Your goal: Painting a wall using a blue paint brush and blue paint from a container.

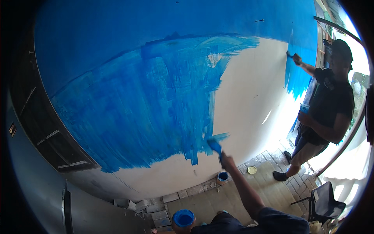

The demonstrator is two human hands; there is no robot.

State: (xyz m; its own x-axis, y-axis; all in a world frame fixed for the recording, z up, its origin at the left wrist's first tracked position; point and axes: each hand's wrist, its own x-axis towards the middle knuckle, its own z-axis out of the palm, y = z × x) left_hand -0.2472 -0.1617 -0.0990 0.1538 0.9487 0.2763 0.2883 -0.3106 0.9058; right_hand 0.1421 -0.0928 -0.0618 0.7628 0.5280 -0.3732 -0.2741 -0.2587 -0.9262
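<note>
My right hand (227,161) grips a paintbrush (215,145), its bristles against the wall at the lower right border of the wet blue paint (131,117). A short blue streak runs rightward from the brush over the unpainted white wall (245,102). Low in the view, my left hand (182,229) holds an open container of blue paint (183,218), its fingers partly hidden below the rim. Another paint can (222,177) stands on the floor by the wall, near a round yellowish lid (252,170).
At right a co-worker (333,96) brushes blue paint near the wall's corner, holding a plastic cup (304,108). A dark chair (324,201) stands lower right. Loose blocks (128,204) lie along the wall's foot. A nail (259,20) sticks out above. A dark wooden door (43,117) is at left.
</note>
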